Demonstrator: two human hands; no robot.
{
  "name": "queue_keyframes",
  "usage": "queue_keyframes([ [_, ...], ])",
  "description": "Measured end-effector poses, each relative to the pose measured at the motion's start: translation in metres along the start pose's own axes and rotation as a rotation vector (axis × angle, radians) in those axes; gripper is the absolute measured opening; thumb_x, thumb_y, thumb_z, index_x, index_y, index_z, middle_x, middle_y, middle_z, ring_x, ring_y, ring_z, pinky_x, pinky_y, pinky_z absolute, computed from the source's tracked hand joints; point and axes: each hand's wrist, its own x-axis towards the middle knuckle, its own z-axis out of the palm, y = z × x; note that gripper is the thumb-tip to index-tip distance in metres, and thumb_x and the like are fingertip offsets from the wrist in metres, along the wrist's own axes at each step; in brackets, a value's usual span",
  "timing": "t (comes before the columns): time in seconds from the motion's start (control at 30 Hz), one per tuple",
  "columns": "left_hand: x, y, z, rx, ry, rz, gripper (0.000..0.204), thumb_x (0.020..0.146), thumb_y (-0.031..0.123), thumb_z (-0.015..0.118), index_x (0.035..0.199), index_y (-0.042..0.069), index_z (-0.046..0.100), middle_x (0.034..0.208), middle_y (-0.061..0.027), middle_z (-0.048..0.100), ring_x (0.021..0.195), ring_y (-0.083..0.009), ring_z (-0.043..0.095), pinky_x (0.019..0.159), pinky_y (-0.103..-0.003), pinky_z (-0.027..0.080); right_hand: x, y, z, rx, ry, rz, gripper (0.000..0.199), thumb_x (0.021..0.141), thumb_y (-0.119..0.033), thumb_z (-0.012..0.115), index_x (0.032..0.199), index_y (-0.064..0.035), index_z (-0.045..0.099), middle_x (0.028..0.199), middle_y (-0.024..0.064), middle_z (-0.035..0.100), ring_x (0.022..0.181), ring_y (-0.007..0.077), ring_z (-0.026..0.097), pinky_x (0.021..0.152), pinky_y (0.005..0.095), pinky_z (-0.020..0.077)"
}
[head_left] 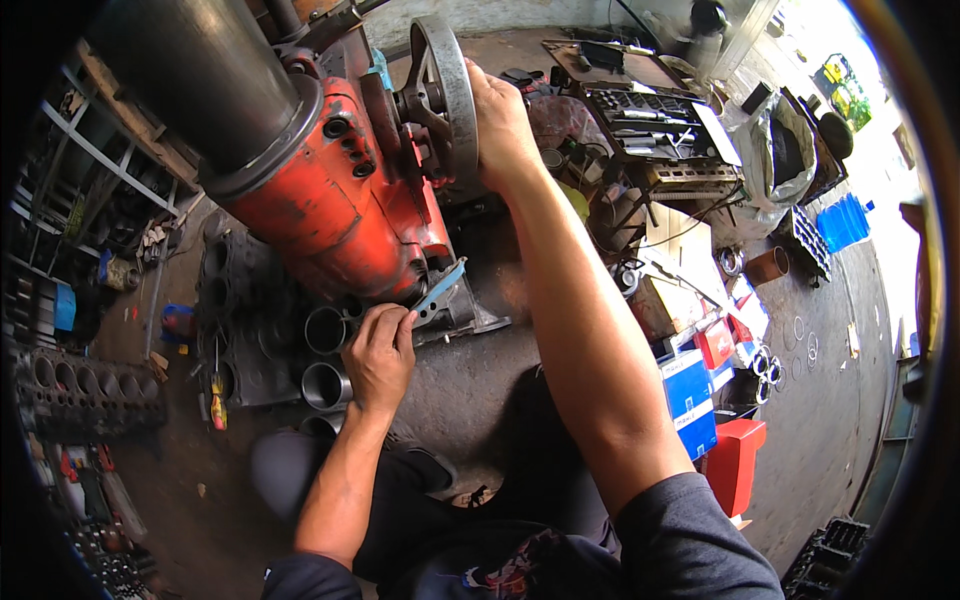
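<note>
A large red machine (345,215), worn and scuffed, stands in front of me with a wide dark metal cylinder (205,75) rising from its upper left. My right hand (503,125) is closed round the rim of a grey metal handwheel (463,110) on the machine's right side. Low at the machine's near end, my left hand (380,350) is closed, thumb and fingers pinched at the lower end of a light blue strip (441,286). That strip slants up to the right over the machine's base; how it is fixed cannot be seen.
Metal cylinder sleeves (325,384) and a dark engine block (235,300) stand left of my knees. A yellow-handled screwdriver (218,402) is beside them. At right are blue boxes (688,400), a red box (735,465) and an open tool tray (655,125). Another engine block (90,385) lies far left.
</note>
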Motion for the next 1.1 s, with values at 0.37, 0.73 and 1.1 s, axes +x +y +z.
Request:
queue_keyframes([
  [0.37, -0.004, 0.002, -0.005, -0.037, -0.006, 0.052, 0.007, 0.086, 0.006, 0.073, 0.087, 0.003, 0.066, 0.088, -0.0104, 0.068, 0.076, -0.0318, 0.068, 0.065, -0.039, 0.055, 0.000, -0.002, -0.010, -0.047, -0.126, 0.066, 0.040, 0.079, -0.020, 0.080, 0.110, -0.0033, 0.062, 0.097, 0.0075, 0.071, 0.077, 0.0183, 0.068, 0.073, 0.0303, 0.0561],
  [0.73, -0.004, -0.001, -0.005, -0.097, 0.015, 0.038, 0.007, 0.087, 0.005, 0.072, 0.088, 0.003, 0.065, 0.088, -0.0112, 0.068, 0.077, -0.0326, 0.068, 0.067, -0.039, 0.054, 0.000, -0.002, -0.006, -0.020, -0.161, 0.011, 0.014, 0.101, -0.009, 0.049, 0.108, -0.0018, 0.058, 0.096, 0.0105, 0.069, 0.081, 0.0191, 0.071, 0.065, 0.0317, 0.0592],
  [1.1, -0.001, -0.004, -0.002, -0.104, 0.043, 0.026, 0.008, 0.087, 0.004, 0.072, 0.088, 0.003, 0.064, 0.087, -0.0108, 0.067, 0.076, -0.0317, 0.067, 0.066, -0.038, 0.054, -0.001, 0.000, 0.001, 0.037, -0.052, -0.011, 0.040, 0.106, -0.032, 0.047, 0.098, 0.0018, 0.065, 0.078, 0.0045, 0.064, 0.058, 0.0130, 0.060, 0.051, 0.0290, 0.0538],
])
